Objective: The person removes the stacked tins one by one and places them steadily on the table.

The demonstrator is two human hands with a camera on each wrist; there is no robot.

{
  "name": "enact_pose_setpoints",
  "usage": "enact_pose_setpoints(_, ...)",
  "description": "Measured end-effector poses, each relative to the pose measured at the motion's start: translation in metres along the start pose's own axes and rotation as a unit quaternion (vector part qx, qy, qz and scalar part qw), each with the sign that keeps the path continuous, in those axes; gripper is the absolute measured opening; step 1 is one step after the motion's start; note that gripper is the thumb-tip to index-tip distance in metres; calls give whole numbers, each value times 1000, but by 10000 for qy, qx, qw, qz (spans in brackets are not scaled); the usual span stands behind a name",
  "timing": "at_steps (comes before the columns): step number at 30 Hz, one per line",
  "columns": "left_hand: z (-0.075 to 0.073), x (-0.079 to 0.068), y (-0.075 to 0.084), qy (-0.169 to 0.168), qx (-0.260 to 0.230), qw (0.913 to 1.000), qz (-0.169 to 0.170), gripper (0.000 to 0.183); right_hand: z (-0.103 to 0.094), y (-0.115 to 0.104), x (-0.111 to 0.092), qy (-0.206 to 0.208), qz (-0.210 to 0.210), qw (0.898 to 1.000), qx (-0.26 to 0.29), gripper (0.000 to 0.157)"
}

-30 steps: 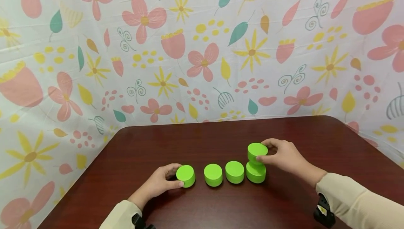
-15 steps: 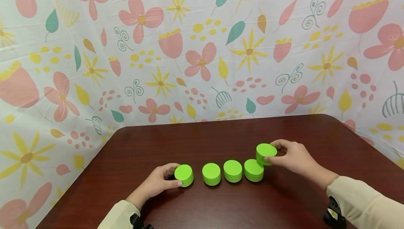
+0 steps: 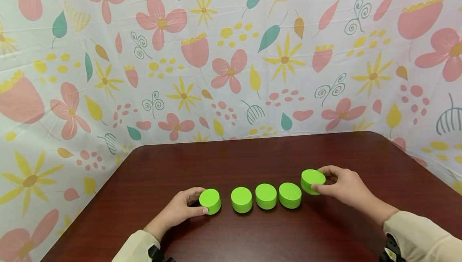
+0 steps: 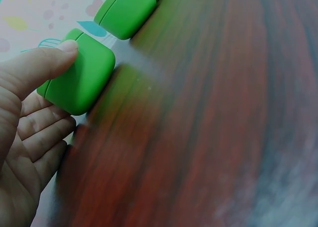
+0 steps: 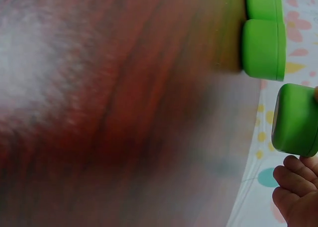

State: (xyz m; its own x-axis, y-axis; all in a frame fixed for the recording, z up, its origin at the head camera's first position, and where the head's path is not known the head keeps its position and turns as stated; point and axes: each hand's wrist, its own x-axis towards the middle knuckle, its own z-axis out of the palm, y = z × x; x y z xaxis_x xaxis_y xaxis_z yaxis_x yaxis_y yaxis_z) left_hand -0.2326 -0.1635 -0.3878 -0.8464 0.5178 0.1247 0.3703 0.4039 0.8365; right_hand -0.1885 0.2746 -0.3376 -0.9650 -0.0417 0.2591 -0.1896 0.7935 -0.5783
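Several round, bright green lidded tins or boxes stand in a row across the table. My left hand [image 3: 180, 208] grips the leftmost green container [image 3: 210, 201] between thumb and fingers; in the left wrist view the thumb lies along the side of that container [image 4: 82, 75]. My right hand [image 3: 347, 185] pinches another green container [image 3: 312, 181] at the right end, held a little above the table and tilted. Between the hands stand the second [image 3: 241, 200], third [image 3: 266, 196] and fourth [image 3: 290, 195] containers, untouched.
The dark reddish-brown table [image 3: 252, 238] has a glossy wood grain. Behind it hangs a white cloth [image 3: 231, 25] printed with flowers and leaves. The black wrist cameras [image 3: 392, 249] sit at the beige sleeves [image 3: 420, 230].
My right hand has moved its container to the right and down, off the top of the fourth one to a place beside it. The left hand has kept its hold and stayed in place.
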Motion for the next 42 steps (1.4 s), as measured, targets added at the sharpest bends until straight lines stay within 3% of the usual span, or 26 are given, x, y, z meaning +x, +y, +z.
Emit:
enact_pose_setpoints(23,1,-1,0,41,-13,10000,45,50,16,14,-8,-263,217,9994,87,56)
enact_pose_setpoints(42,1,-1,1,60,-63,9999,65,49,18,16,-9,-341,299,9988,188,58)
